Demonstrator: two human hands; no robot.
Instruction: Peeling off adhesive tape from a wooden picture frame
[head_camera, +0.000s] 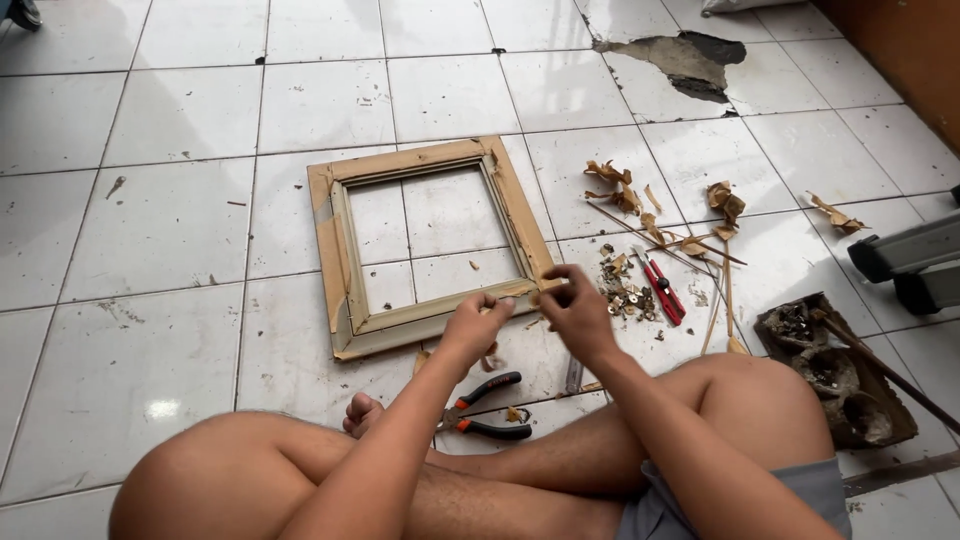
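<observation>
A square wooden frame (335, 250) lies flat on the white tiled floor, with brown paper tape along its edges. Both my hands work at its near right corner. My left hand (475, 322) pinches the near rail of the frame. My right hand (572, 308) pinches something small at the corner, possibly a strip of tape; I cannot make out what it is. Pliers with red and black handles (490, 408) lie on the floor just in front of my legs, below my left hand.
A red utility knife (660, 290) and a pile of small metal bits (622, 290) lie right of the frame. Torn brown paper scraps (615, 185) and thin sticks (726, 285) are scattered beyond. A dark tray of debris (835, 375) sits at right. A broken tile (690, 60) is at the back.
</observation>
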